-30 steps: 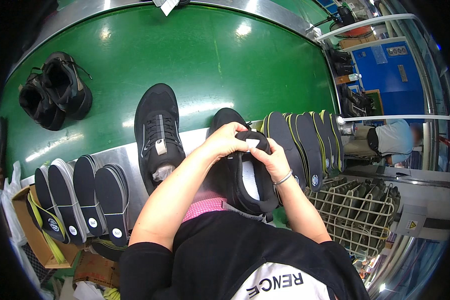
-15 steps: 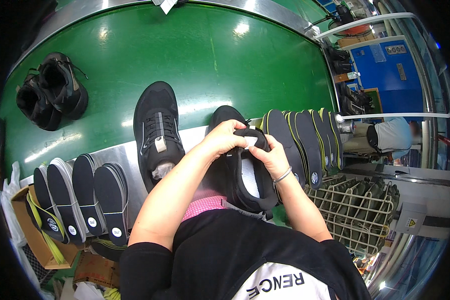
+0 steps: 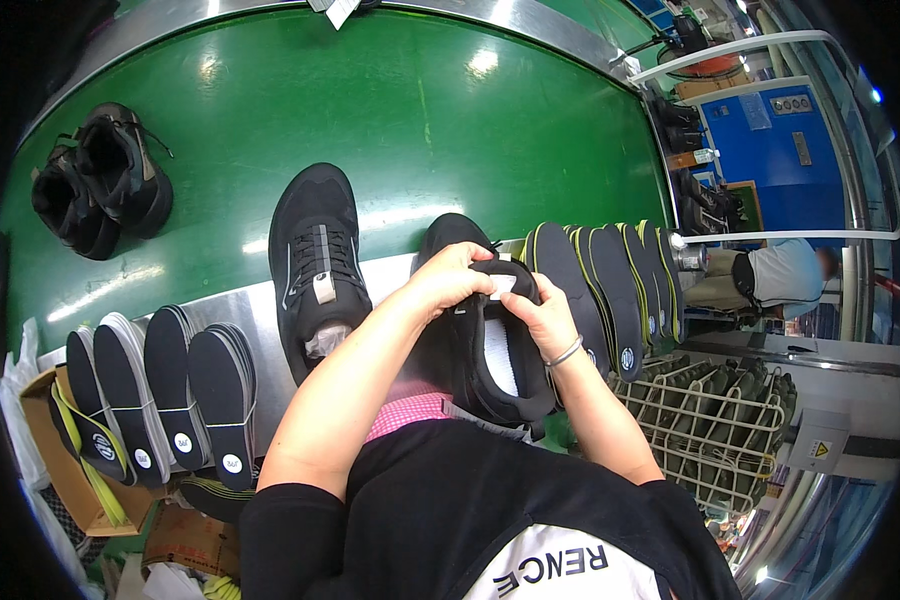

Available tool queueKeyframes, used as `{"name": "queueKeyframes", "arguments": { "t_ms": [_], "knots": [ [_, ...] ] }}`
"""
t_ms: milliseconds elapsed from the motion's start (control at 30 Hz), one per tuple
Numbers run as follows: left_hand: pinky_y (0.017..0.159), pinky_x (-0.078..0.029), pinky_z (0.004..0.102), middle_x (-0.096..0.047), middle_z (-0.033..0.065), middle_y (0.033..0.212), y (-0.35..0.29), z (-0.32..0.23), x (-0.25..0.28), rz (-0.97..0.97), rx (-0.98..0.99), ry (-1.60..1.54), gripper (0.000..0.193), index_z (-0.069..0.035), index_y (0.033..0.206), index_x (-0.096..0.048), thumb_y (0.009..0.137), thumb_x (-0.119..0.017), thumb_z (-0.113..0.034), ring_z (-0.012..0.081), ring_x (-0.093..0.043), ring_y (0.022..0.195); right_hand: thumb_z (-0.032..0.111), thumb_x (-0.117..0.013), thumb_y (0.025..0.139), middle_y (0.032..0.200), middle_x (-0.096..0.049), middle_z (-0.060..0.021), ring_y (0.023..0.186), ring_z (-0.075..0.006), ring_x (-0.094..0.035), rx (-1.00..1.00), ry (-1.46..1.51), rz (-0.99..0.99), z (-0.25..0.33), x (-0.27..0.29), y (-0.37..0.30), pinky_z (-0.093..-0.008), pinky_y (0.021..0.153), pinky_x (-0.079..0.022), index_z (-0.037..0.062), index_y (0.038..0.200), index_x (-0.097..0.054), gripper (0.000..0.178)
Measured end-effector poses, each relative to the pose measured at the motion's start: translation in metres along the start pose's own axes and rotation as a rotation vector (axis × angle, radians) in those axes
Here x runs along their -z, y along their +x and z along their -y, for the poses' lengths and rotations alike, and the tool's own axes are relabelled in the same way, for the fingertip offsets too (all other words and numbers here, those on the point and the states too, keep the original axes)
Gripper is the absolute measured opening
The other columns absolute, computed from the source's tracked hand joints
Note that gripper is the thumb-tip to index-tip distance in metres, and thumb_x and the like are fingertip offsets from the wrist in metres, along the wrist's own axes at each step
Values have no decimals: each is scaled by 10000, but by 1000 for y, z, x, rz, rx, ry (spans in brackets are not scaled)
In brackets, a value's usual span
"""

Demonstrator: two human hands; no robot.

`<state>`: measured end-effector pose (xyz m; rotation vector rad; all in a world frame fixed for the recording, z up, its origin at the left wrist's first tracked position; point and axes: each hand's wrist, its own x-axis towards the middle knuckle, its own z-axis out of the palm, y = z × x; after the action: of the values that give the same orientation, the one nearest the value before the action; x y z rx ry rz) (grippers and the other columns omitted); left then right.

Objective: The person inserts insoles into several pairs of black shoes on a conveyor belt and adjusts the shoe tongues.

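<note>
Desk: green top with a metal border; glossy.

Black shoe, in hand: at the desk's near edge, in front of the body, toe pointing away, opening upward. Judged light; sole probably firm, upper and padded collar soft and yielding. Fabric should grip well, with little slip. Best hold: heel collar to steady it, tongue edges to work the opening.

Second black shoe: to the left, apart from the first, toe away.

Left hand: thumb and fingers pinching the tongue's left edge beside the label.

Right hand: thumb laid at the label, fingers curled behind the tongue's right side, pinching it; fingertips hidden.

Tongue: padded, judged pliable; bends readily.

White label: on the tongue, between both thumbs; thin, apparently flexible, likely easily creased; best handled at its edges.
</note>
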<state>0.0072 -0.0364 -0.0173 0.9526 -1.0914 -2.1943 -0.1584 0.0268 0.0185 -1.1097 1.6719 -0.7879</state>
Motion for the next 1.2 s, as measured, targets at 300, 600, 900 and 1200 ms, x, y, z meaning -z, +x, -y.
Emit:
{"name": "queueKeyframes", "arguments": {
  "t_ms": [300,600,900,1200],
  "knots": [
    [763,-422,240,-574,101,922,5,6,-1,32,-20,-111,518,43,1055,-460,607,-703,-47,147,-545,829,158,-699,673,846,-520,-21,794,-107,-495,1,93,-8,1,-2,-3,-236,731,-401,-13,892,-570,306],
    [774,-412,236,-567,79,916,5,6,0,26,32,-69,478,25,1044,-470,625,-687,-52,137,-533,826,159,-689,673,849,-529,-42,801,-115,-504,33,11,-17,-3,0,-2,-243,728,-405,-11,875,-579,286],
    [756,-410,246,-558,101,897,3,5,-3,-81,-166,354,529,36,1043,-466,603,-702,-137,141,-518,828,154,-653,693,800,-580,-33,717,-107,-531,-96,167,70,15,-3,5,-231,675,-422,-9,846,-598,231],
    [608,-426,259,-559,89,771,7,-17,16,-359,-130,441,446,17,1021,-451,620,-640,-38,134,-529,681,130,-639,684,796,-607,-42,728,-119,-549,-184,414,48,13,-30,49,-232,695,-420,-20,856,-615,229]
  ]
}}
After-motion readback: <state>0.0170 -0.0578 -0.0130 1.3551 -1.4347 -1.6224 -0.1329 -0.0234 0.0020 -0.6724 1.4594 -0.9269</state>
